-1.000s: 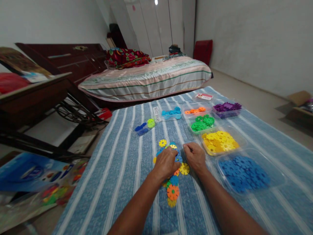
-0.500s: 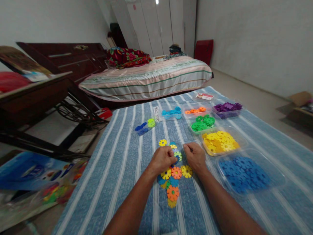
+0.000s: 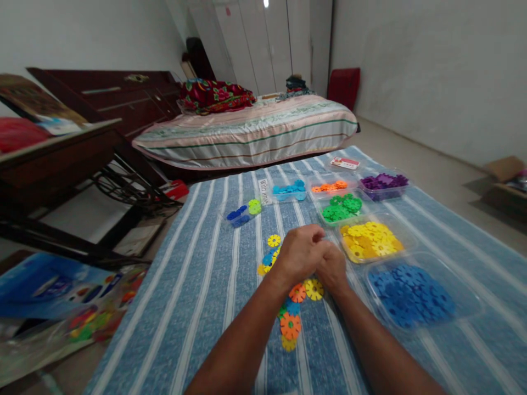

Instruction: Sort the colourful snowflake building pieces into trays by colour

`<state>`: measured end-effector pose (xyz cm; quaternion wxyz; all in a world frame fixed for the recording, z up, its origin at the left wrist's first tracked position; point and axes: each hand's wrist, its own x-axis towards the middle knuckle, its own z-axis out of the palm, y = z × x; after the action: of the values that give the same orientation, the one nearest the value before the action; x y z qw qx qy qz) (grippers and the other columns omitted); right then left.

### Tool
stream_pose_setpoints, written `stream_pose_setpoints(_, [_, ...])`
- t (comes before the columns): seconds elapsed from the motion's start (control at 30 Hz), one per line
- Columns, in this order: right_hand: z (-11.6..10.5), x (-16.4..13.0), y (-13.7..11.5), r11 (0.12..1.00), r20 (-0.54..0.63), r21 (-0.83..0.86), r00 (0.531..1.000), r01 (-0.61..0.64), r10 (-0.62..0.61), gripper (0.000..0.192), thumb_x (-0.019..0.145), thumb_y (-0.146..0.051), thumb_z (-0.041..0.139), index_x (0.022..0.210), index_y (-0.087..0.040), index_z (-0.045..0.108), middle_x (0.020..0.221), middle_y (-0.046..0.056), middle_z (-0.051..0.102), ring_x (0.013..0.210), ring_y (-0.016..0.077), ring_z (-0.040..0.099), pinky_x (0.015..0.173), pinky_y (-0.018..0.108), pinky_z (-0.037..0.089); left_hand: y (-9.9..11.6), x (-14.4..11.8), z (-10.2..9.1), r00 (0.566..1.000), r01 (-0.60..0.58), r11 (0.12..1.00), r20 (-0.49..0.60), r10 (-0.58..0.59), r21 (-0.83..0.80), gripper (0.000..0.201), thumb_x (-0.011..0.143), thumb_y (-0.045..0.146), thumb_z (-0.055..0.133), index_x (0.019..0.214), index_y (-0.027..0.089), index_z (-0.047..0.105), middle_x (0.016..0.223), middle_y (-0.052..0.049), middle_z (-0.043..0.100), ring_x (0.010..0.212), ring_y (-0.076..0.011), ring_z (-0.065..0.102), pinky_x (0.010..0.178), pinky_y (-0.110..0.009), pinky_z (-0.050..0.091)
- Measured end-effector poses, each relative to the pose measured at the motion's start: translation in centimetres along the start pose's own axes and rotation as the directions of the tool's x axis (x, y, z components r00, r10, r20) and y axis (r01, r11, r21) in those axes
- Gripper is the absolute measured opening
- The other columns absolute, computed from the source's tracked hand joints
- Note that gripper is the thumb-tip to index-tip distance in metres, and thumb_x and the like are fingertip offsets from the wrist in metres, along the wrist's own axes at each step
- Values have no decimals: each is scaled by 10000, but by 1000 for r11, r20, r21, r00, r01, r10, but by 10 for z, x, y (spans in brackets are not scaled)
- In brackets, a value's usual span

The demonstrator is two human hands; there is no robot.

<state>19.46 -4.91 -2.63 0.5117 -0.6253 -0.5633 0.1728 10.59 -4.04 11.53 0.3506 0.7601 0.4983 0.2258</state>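
My left hand (image 3: 300, 249) is closed and lies against my right hand (image 3: 332, 266), over the middle of the arrangement. My right hand is also curled, its fingers mostly behind the left. Whatever either holds is hidden. Below them show an orange flower-shaped disc (image 3: 297, 293), a yellow disc (image 3: 314, 289) beside it and a second orange disc (image 3: 290, 326) with a green centre. A loose-looking yellow disc (image 3: 274, 240) and a light blue disc (image 3: 269, 257) show left of my hands; the rest of the arrangement is covered.
Clear tubs hold blue discs (image 3: 411, 293), yellow discs (image 3: 373, 238), green discs (image 3: 341, 207), orange discs (image 3: 329, 186), purple discs (image 3: 383, 181) and light blue discs (image 3: 289, 189). A small tub (image 3: 241, 219) stands left. Striped cloth (image 3: 197, 274) covers the table; a bed (image 3: 247, 131) is beyond.
My left hand has moved right from the middle of the arrangement and now meets my right hand, which has hardly moved. Light blue and yellow discs at left are uncovered.
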Motion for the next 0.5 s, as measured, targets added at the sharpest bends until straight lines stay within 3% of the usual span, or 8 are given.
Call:
stream_pose_setpoints(0.1, [-2, 3, -4, 999, 25, 39, 1000, -15, 14, 263, 847, -324, 477, 712, -186, 657, 725, 34, 628, 734, 173, 543, 676, 278, 387, -27, -11, 1, 1000, -16, 937, -4, 18, 349, 145, 806, 179, 522, 870, 159, 651, 877, -58, 671, 864, -201, 607, 824, -332, 465])
stream_pose_setpoints(0.2, [-3, 4, -6, 999, 20, 28, 1000, -19, 19, 287, 860, -345, 477, 694, -186, 649, 706, 32, 616, 723, 169, 540, 693, 282, 388, -49, -34, 10, 995, -73, 869, 93, 31, 490, 201, 822, 175, 525, 994, 143, 623, 1035, -99, 663, 1041, -248, 578, 934, -389, 441])
stream_pose_setpoints(0.37, [-2, 3, -6, 999, 7, 26, 1000, -18, 17, 294, 863, -346, 470, 690, -182, 643, 698, 30, 608, 718, 166, 543, 695, 281, 392, -60, -69, 30, 993, -79, 835, 120, 16, 544, 302, 868, 199, 491, 1161, 164, 550, 1291, -111, 579, 1266, -279, 455, 1100, -540, 270])
stream_pose_setpoints(0.5, [-2, 3, -5, 1000, 5, -1, 1000, -8, 8, 308, 863, -347, 466, 671, -182, 641, 701, 34, 612, 710, 164, 541, 699, 283, 393, -58, -83, 37, 994, -81, 843, 105, 29, 531, 284, 888, 183, 458, 1154, 176, 556, 1300, -107, 576, 1265, -267, 460, 1106, -554, 248])
